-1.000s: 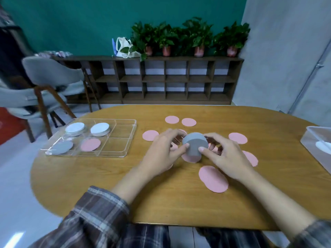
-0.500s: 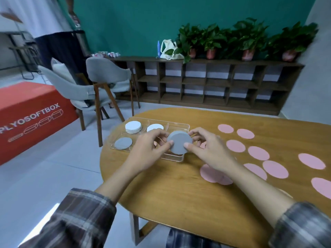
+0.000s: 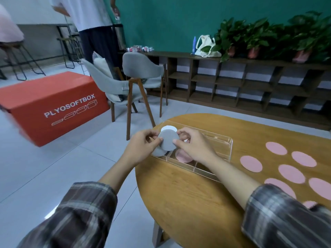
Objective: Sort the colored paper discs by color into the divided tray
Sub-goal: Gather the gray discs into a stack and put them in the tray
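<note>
The table (image 3: 197,208) is smooth wood with visible grain and a soft sheen. On it the tray (image 3: 206,171) is clear, glossy plastic. The grey disc (image 3: 168,141) above the tray looks matt, like thick paper; the pink discs (image 3: 251,163) right of the tray are matt too. The sleeves (image 3: 86,212) are woven plaid cloth.

open: table (image 3: 188,203) front edge | obstacles: tray (image 3: 230,149) walls, pink discs (image 3: 251,163) right
</note>
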Action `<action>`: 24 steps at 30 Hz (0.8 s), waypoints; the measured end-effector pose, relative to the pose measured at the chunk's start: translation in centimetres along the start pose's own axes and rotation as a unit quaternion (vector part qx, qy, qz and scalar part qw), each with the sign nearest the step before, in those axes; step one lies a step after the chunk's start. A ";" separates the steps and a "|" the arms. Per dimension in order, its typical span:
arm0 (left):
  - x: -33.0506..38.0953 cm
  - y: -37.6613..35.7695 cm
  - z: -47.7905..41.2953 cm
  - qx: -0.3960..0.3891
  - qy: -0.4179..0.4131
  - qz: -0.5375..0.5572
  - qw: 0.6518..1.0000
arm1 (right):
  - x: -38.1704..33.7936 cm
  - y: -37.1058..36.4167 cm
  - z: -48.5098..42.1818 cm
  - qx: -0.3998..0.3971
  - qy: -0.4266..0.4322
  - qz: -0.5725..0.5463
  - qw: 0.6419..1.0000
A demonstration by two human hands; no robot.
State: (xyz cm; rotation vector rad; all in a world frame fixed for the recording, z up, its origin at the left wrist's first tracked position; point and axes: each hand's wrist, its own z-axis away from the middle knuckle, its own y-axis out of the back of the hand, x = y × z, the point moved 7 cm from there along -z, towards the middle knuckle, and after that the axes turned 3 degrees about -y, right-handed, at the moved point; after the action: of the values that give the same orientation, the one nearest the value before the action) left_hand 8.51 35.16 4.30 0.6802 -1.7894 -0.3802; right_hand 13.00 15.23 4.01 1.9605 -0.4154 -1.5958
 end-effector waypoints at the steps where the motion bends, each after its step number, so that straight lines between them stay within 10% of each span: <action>1: -0.7 0.3 -0.4 0.001 0.012 -0.003 1.000 | 0.0 -0.7 -0.7 -0.003 -0.010 0.002 1.000; 24: -3.7 -1.2 -1.6 -0.012 0.042 -0.238 0.970 | -0.1 -6.1 -2.5 -0.043 -0.023 0.213 0.976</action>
State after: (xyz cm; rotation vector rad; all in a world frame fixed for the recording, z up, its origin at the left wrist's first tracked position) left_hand 11.08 36.69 1.34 1.0953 -1.5266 -0.6806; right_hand 14.68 20.70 0.71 1.6348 -0.7194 -1.3586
